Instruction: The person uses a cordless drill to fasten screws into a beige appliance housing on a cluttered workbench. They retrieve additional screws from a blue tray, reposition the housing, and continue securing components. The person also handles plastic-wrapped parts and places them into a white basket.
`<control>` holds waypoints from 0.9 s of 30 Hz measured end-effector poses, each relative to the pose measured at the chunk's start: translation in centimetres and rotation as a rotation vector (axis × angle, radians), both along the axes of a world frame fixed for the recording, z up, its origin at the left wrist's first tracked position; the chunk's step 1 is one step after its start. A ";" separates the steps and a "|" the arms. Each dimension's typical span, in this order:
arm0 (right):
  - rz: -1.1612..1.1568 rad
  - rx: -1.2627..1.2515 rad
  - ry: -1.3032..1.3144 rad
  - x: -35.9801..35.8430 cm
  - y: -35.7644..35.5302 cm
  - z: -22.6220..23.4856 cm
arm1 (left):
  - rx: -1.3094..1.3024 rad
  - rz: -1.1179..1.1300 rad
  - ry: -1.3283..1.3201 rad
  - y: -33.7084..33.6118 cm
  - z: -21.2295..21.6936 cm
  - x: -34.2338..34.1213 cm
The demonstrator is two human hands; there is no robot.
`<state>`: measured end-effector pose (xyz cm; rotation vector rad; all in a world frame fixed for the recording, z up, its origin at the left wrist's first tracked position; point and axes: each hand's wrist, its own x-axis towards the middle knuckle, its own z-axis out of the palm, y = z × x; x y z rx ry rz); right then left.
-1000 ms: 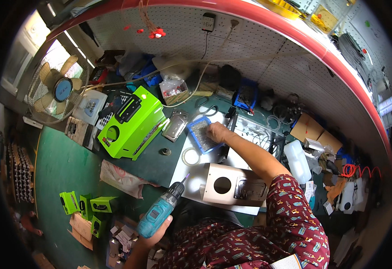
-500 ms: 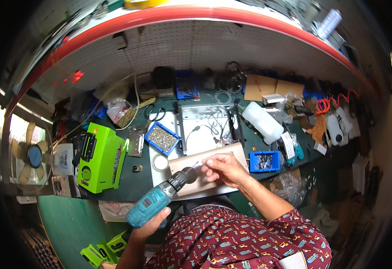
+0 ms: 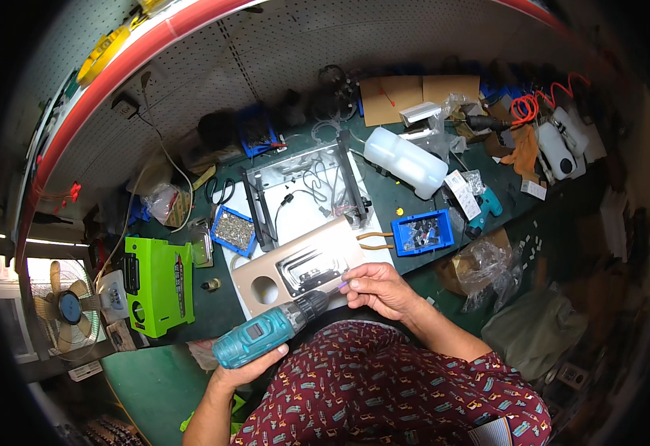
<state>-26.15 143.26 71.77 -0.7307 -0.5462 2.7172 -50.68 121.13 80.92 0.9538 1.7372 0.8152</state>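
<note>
My left hand (image 3: 256, 367) is wrapped around the handle of a teal cordless drill (image 3: 256, 336), whose black chuck points right and slightly away from me. A thin bit with a purplish tip (image 3: 341, 285) sticks out of the chuck. My right hand (image 3: 378, 290) meets that tip with thumb and forefinger pinched together; whatever lies between them is too small to make out. Just beyond the drill lies a beige metal panel (image 3: 311, 244) with a round hole and a recessed plate. Behind it, a metal frame (image 3: 256, 212) with black side rails and loose cables rests on a white board (image 3: 379, 255).
A blue bin of small parts (image 3: 423, 232) stands right of the panel, a blue tray of screws (image 3: 233, 229) left of it. Further left is a bright green casing (image 3: 159, 288). A translucent white tank (image 3: 405, 163) lies back right. A fan (image 3: 69, 306) stands far left.
My view has shifted and turned. My right fingertips, a little apart from the bit before, are now at its tip. The beige panel's recessed plate and hole have come into sight.
</note>
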 end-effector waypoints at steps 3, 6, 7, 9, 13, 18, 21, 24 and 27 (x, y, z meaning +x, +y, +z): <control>0.079 0.168 -0.053 1.3 0.9 -0.2 | 0.035 -0.118 0.141 0.6 0.5 0.3; 0.109 0.167 -0.022 2.0 1.6 -0.6 | 0.124 -0.248 0.282 1.6 1.3 0.6; 0.116 0.152 -0.009 2.1 1.8 -0.7 | 0.135 -0.259 0.304 2.0 1.8 0.8; 0.119 0.113 0.015 2.4 2.1 -0.9 | 0.118 -0.216 0.273 2.4 2.3 1.4; 0.123 0.074 0.046 2.5 2.5 -1.4 | 0.055 -0.102 0.159 2.5 2.5 2.2; 0.204 0.199 0.047 2.4 3.5 -1.0 | 0.016 -0.120 0.199 3.2 4.0 2.4; 0.319 0.428 -0.061 2.2 3.8 -0.4 | -0.064 -0.117 0.106 3.7 5.2 2.3; 0.250 0.398 0.005 2.2 3.4 -0.9 | -0.134 -0.026 -0.016 4.0 5.8 3.1; 0.226 0.216 0.064 2.2 3.3 -1.8 | -0.121 -0.013 -0.048 3.9 5.6 3.0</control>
